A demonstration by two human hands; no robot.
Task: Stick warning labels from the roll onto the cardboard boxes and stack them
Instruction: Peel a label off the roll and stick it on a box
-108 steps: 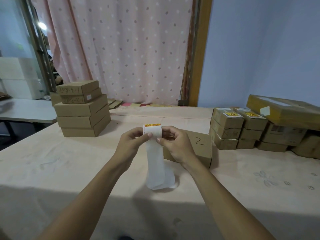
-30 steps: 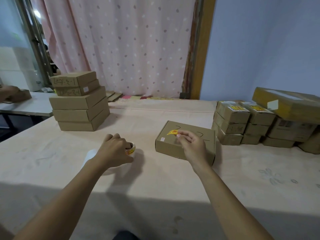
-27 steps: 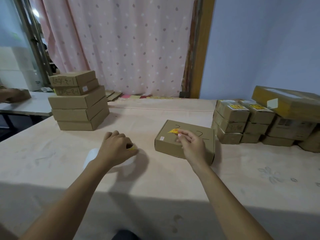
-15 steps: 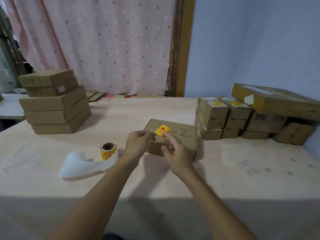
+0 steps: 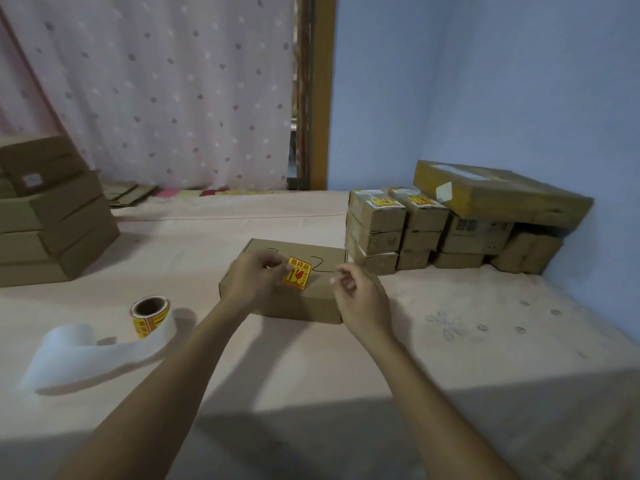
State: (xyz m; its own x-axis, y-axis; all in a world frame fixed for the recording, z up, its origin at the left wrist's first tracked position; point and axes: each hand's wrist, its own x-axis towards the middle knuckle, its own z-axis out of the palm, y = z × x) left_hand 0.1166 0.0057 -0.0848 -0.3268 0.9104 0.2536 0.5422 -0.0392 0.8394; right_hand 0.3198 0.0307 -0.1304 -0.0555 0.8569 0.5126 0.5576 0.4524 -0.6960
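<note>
Two hands over flat brown cardboard box [image 5: 294,308] on counter [image 5: 450,341]. Left hand [image 5: 252,282] fingers [image 5: 277,263] pinch left edge of square yellow label [image 5: 298,276], red print, lying over box lid. Right hand [image 5: 363,299] just right of label, fingers loosely curled, holding nothing. Roll [image 5: 150,315], cardboard core, stands left; white backing strip [image 5: 86,351] trails.

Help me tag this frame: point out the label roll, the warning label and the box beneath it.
label roll [image 5: 151,317], head view, printed outer side.
warning label [image 5: 297,274], head view, centre of face.
cardboard box [image 5: 298,308], head view, front wall.
</note>
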